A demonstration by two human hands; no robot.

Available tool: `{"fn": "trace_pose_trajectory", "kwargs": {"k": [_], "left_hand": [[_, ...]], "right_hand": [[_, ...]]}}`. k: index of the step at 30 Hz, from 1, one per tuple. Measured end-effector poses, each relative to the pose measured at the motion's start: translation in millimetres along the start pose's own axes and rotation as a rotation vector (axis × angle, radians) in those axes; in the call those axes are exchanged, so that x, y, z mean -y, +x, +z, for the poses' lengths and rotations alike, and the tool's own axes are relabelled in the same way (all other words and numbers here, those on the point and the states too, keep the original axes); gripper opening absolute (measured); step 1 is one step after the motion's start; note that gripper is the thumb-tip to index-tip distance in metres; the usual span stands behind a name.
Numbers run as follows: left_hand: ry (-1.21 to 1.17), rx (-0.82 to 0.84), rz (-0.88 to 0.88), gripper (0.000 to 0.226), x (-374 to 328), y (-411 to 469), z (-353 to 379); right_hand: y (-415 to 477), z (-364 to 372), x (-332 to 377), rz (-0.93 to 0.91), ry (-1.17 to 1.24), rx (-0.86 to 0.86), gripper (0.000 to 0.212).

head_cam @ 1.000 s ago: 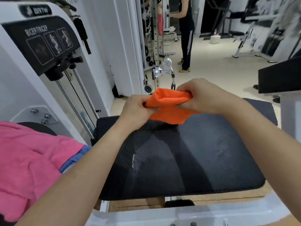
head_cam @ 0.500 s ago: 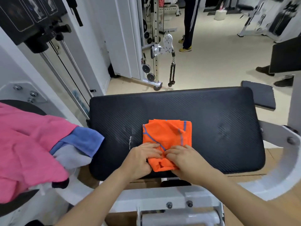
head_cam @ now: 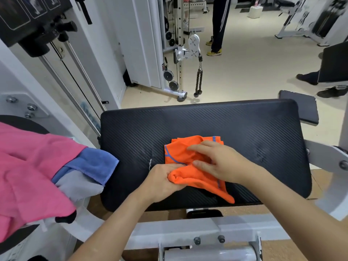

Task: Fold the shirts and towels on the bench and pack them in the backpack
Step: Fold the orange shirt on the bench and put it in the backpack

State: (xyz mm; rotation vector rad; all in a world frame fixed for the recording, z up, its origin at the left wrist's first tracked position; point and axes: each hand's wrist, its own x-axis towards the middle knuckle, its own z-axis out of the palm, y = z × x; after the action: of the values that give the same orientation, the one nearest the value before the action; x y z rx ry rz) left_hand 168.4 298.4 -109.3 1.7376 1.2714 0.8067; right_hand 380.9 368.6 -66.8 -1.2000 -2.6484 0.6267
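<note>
Orange blue-trimmed cloth on black padded surface: left hand grip pinches its bunched edge; right hand, fingers relaxed, presses just beyond.

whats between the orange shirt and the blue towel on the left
In the head view, only bare black bench pad lies between the orange shirt and the blue towel, with a small white scuff on it.
</note>
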Motion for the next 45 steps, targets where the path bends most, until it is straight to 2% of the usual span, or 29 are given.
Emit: {"fn": "trace_pose_trajectory", "kwargs": {"k": [4,6,7,9,11,13,14,16,18,20,22,24,26,30,32,36,39,41,43,45], "left_hand": [[-0.102,-0.013,-0.078,0.049,3,5,-3],[-0.198,0.015,-0.106,0.045,1,12,-8],[-0.223,0.010,-0.131,0.034,-2,16,-10],[-0.250,-0.039,-0.215,0.014,-13,24,-14],[-0.229,-0.078,-0.279,0.018,-20,30,-15],[-0.169,-0.100,-0.317,0.027,-20,32,-13],[-0.148,-0.109,-0.330,0.031,-19,32,-12],[-0.140,-0.111,-0.341,0.039,-16,30,-11],[-0.148,-0.085,-0.358,0.044,-16,29,-12],[-0.163,-0.049,-0.358,0.044,-18,29,-14],[-0.231,-0.033,-0.375,0.030,-20,30,-17],[-0.267,-0.012,-0.389,0.019,-23,30,-20],[-0.273,-0.003,-0.396,0.019,-27,30,-21],[-0.324,-0.087,-0.438,0.024,-31,30,-22],[-0.354,-0.151,-0.450,0.026,-33,32,-20],[-0.285,-0.362,-0.454,0.018,-35,41,-10],[-0.114,-0.515,-0.402,0.020,-33,41,-4],[0.082,-0.596,-0.359,0.024,-32,39,-1],[0.225,-0.677,-0.351,0.017,-29,40,2],[0.133,-0.726,-0.368,0.012,-27,45,3]], "right_hand": [[1,3,-14,0.126,-0.030,-0.254,0.049],[-1,-1,-14,0.122,0.075,-0.326,0.058],[-3,-4,-8,0.078,0.186,-0.316,0.063],[-9,-7,8,0.013,0.366,-0.175,0.076],[-13,0,25,0.030,0.189,-0.022,0.094],[-13,16,35,0.061,-0.073,-0.055,0.099],[-11,23,37,0.070,-0.144,-0.110,0.093],[-2,32,37,0.069,-0.181,-0.218,0.067],[7,26,33,0.063,-0.150,-0.239,0.045],[13,12,25,0.056,-0.123,-0.190,0.042],[16,-5,17,0.072,-0.064,-0.122,0.040],[18,-18,11,0.086,0.034,-0.052,0.032],[20,-25,6,0.079,0.169,-0.004,0.021],[28,-21,-11,0.081,0.326,-0.058,0.005],[32,-13,-19,0.136,0.339,-0.127,0.004],[39,1,-22,0.226,0.308,-0.193,0.014],[40,2,-21,0.236,0.310,-0.202,0.015],[39,3,-22,0.234,0.323,-0.220,0.014],[38,4,-22,0.226,0.331,-0.241,0.011],[35,1,-22,0.219,0.395,-0.225,0.018]]}}
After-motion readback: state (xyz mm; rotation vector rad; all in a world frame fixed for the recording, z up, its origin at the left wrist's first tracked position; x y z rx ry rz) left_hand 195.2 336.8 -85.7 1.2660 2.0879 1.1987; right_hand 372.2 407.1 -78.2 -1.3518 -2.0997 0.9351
